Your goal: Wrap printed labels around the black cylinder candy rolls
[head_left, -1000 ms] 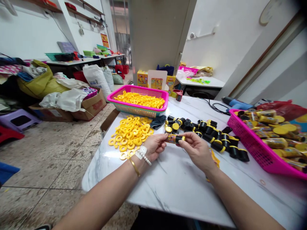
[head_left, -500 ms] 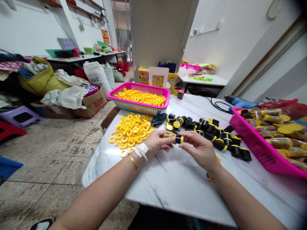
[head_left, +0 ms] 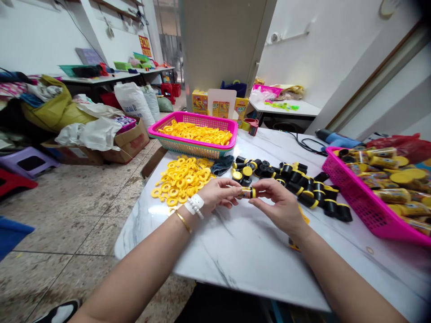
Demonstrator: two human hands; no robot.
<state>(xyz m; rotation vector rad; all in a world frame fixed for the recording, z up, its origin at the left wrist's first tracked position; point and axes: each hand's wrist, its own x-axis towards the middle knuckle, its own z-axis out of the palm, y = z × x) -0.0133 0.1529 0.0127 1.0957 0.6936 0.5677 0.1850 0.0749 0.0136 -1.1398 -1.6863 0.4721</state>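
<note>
A small tube [head_left: 247, 193] with a printed yellow-and-dark wrapper and a yellow end lies level between my hands, above the table. My left hand [head_left: 218, 194] pinches its left part, which the fingers cover. At the yellow end, the thumb and forefinger of my right hand [head_left: 278, 204] close around the tip. Just beyond, black cylinders with yellow rims [head_left: 296, 179] lie in a loose group. Left of them is a heap of yellow rings [head_left: 183, 179], beside a dark cloth [head_left: 222, 165].
A pink basket [head_left: 153, 130] of yellow pieces stands at the back left. At the right, another pink basket [head_left: 363, 211] holds wrapped tubes. Behind it lies a blue heat gun [head_left: 340, 139] with a cord. Printed yellow boxes [head_left: 200, 102] stand at the far edge.
The printed wrapper now covers the black part of the tube that showed before, up to near the yellow end. Both hands stay in nearly the same place; the view has shifted slightly.
</note>
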